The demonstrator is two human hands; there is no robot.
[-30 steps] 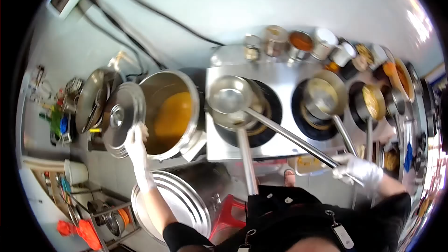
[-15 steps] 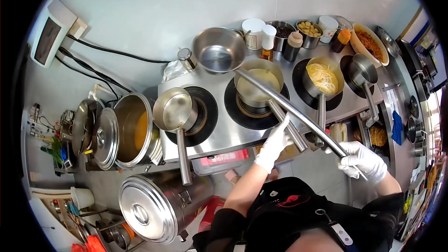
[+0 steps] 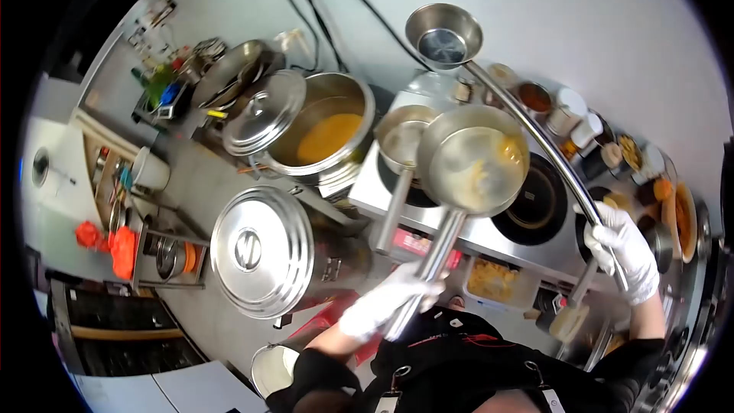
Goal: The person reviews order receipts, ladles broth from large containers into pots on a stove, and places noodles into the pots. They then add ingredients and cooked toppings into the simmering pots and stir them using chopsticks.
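Head view: your left hand (image 3: 396, 296) grips the handle of the saucepan (image 3: 474, 164), raised over the stove (image 3: 478, 231); your right hand (image 3: 623, 248) clenches the ladle (image 3: 445, 38).

A steel stove (image 3: 370, 186) bears a saucepan (image 3: 404, 139); jars (image 3: 567, 110) line its back

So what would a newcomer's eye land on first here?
Probably the saucepan with cloudy liquid, front and center, gripped by its handle in the gloved left hand. Next, the long-handled ladle slanting up toward the wall from the right hand. Left of the stove, the open pot of orange-brown liquid also stands out.
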